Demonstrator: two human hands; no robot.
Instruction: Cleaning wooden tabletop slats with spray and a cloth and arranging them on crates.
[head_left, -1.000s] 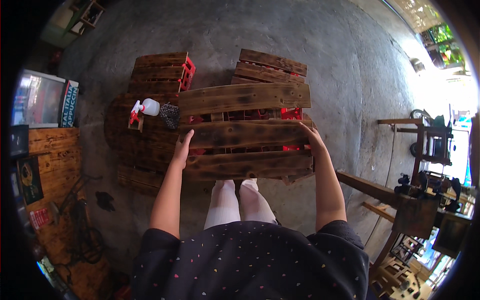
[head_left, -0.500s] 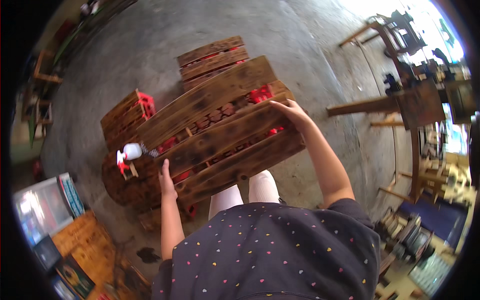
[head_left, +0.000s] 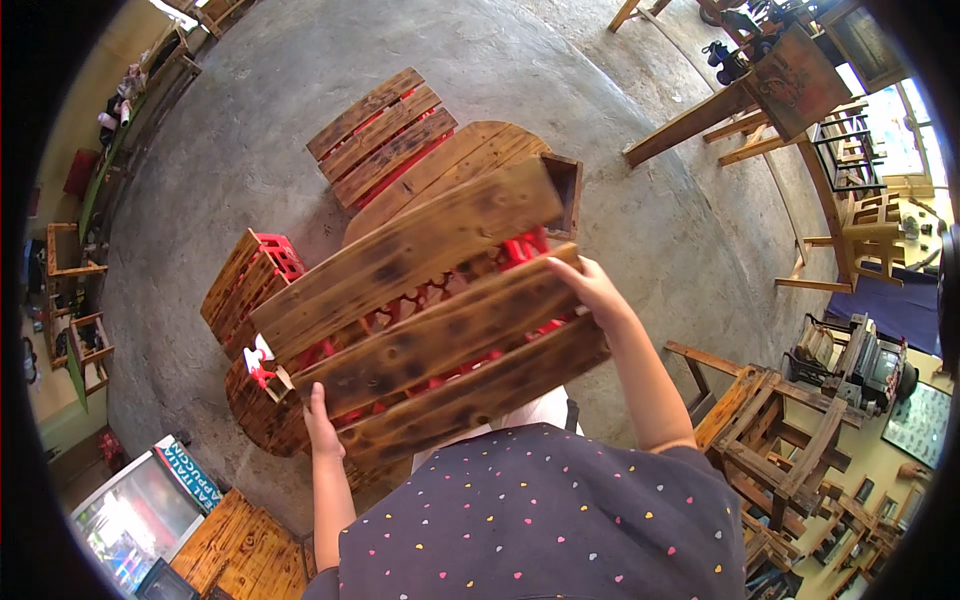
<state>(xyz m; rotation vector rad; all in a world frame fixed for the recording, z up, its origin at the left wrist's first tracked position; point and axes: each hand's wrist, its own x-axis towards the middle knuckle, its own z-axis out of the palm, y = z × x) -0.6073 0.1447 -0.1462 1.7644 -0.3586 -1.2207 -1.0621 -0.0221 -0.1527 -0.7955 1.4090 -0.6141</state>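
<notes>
A slatted wooden stool top [head_left: 440, 335] of broad, dark-marked planks spans the space in front of my body. Red plastic shows through its gaps. My left hand [head_left: 322, 428] grips its near left end, thumb up over the plank. At the right end my right hand [head_left: 592, 290] is wrapped round the edge, thumb on top; the fingers underneath are hidden. Beyond it lies a rounded plank tabletop [head_left: 470, 152], partly covered by the planks. A white and red spray bottle [head_left: 258, 362] rests on the wooden surface near the left end.
Two slatted stools with red crate bases stand around the table: one at the far side [head_left: 382, 135], one at the left [head_left: 238, 290]. An open dark wooden box [head_left: 566, 195] is at the table's right. Wooden frames [head_left: 780, 440] and a long bench [head_left: 690, 120] stand to the right.
My view has shifted, so the far stool, more of the rounded table and the wooden box now show. Both hands keep hold of the slatted stool, which sits slightly lower in view.
</notes>
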